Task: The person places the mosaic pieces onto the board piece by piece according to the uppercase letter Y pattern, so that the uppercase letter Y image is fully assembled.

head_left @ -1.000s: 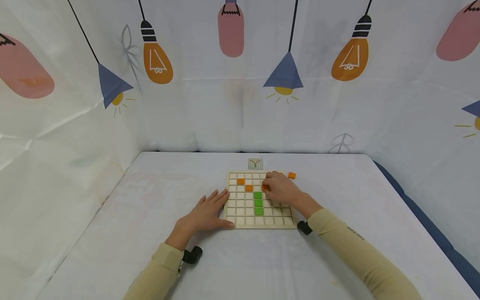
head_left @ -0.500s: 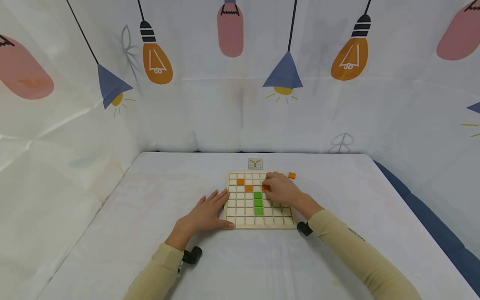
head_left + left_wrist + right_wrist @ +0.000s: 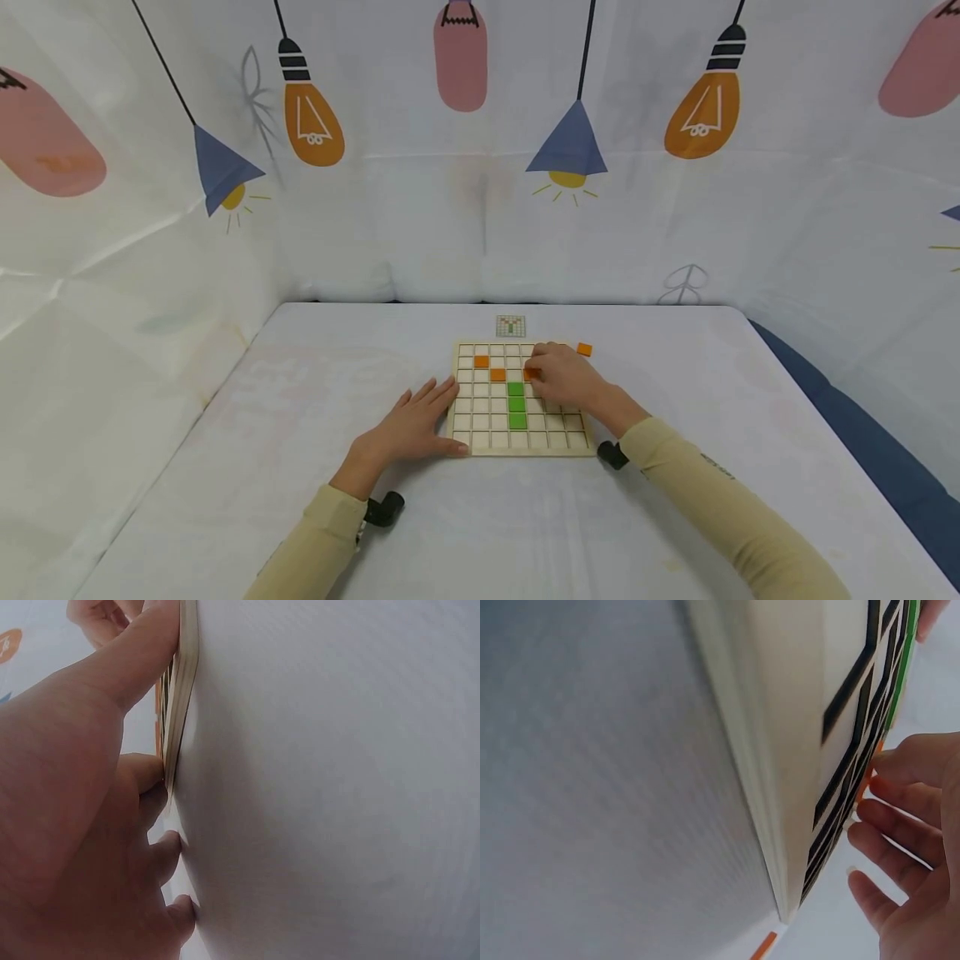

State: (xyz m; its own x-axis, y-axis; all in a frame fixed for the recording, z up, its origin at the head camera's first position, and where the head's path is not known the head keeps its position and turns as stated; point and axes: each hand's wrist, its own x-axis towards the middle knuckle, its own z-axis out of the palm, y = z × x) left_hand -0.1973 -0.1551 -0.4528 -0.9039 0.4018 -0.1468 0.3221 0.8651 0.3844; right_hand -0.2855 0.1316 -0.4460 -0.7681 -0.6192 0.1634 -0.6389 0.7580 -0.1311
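A square wooden grid board (image 3: 477, 442) lies on the white table. Along its left edge rests my left hand (image 3: 408, 429), fingers spread, with the thumb at the near left corner. My right hand (image 3: 566, 379) reaches over the right part of the board; its thumb and index finger pinch an orange square tile (image 3: 529, 374) at a cell, and the hand partly covers that tile. In the right wrist view this orange tile (image 3: 865, 782) sits at the board's surface under the fingertips. Two other orange tiles (image 3: 482, 362) and a column of green tiles (image 3: 517, 404) are set in cells.
A loose orange tile (image 3: 584, 349) lies on the table off the board's far right corner. Behind the board is a small card (image 3: 511, 326) printed with a coloured grid. A white curtain (image 3: 405, 225) with lamp pictures hangs behind the table.
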